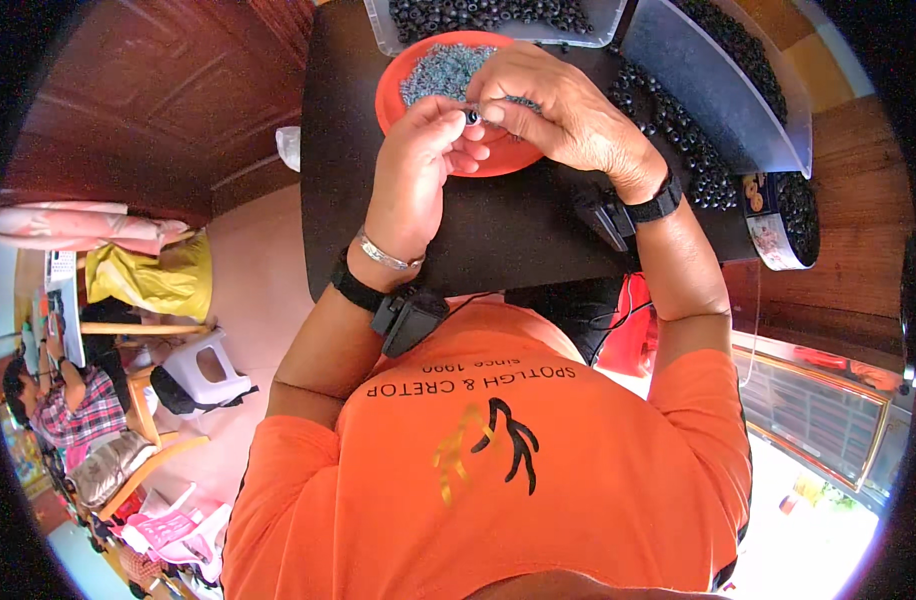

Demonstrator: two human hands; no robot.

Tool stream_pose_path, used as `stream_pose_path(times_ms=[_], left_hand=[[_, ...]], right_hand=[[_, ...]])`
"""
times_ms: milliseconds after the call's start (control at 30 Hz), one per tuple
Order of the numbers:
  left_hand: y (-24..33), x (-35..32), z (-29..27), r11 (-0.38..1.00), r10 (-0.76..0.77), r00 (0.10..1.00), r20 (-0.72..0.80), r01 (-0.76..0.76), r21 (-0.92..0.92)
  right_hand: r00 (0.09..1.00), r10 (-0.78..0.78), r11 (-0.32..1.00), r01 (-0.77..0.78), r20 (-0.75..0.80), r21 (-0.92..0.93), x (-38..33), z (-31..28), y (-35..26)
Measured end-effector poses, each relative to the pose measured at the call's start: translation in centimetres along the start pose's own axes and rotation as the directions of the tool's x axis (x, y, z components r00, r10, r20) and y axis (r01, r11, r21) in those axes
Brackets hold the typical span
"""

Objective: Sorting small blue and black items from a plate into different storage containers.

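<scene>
My left hand (423,140) pinches a small round black part (471,117) between thumb and fingertips. Close against it, the thumb and fingers of my right hand (543,105) are pressed together; whatever sits between them is too small and hidden to make out. Both hands are over a red-orange round plate (388,105). Many tiny grey, metallic-looking pieces (438,72) lie heaped on that plate, partly covered by my right hand.
Beyond the plate stands a clear plastic bin (498,40) of black parts. Another translucent bin (718,85) is at the right, with loose black parts (678,130) beside it on the dark table (398,250). A round tin (778,235) holds more. A person (78,405) sits far left.
</scene>
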State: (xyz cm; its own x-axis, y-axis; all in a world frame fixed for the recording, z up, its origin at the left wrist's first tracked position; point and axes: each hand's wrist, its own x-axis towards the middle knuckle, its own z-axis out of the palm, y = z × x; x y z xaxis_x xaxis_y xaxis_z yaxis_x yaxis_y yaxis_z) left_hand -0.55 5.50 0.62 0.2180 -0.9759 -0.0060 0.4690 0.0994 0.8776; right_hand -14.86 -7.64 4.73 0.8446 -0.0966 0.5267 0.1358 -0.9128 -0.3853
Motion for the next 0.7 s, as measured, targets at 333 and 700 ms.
stream_pose_path(times_ms=[333, 700], left_hand=[[0.2, -0.2, 0.5, 0.997, 0.022, 0.999, -0.031, -0.020, 0.078], [0.3, -0.2, 0.3, 0.999, 0.000, 1.000, -0.024, 0.001, 0.039]], right_hand=[[1.000, -0.025, 0.998, 0.026, -0.018, 0.065, -0.1, 0.6, 0.2], [0.997, 0.056, 0.994, -0.051, -0.048, 0.097, 0.2, 1.1, -0.2]])
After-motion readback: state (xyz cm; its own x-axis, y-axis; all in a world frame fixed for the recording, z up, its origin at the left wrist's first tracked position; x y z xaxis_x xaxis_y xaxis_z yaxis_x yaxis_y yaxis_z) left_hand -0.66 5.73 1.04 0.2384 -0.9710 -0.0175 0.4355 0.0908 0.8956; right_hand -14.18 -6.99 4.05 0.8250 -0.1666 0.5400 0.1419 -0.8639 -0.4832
